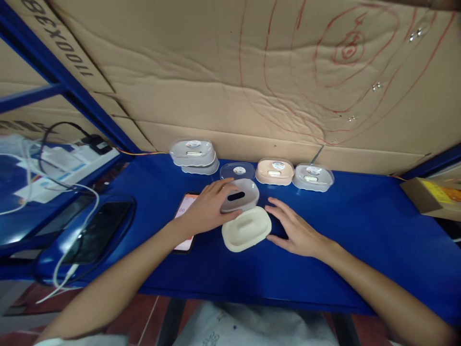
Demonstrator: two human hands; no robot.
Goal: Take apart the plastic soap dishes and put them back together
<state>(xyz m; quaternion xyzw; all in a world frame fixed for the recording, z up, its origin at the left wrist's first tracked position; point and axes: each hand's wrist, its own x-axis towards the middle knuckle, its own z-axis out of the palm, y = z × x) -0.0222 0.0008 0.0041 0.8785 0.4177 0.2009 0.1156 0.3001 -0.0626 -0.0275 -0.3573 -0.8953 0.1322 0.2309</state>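
My left hand [212,204] spans the grey oval dish [249,193], which has a dark slot in its middle; the fingers are on the far side and the thumb lies along the near edge. Just in front, a cream oval tray [248,235] with a raised bar rests on the blue table, close to the grey dish. Beside the cream tray's right edge, my right hand [293,228] is open, its fingers spread and holding nothing. Behind the grey dish stands a clear oval cover [230,170] with a round label.
At the back are stacked grey boxes [194,154], a peach box [274,173] and another grey box [313,179], all with clear lids. A lit phone [185,245] lies under my left forearm. Cables and a dark phone [99,233] are left; a cardboard box [428,199] is right.
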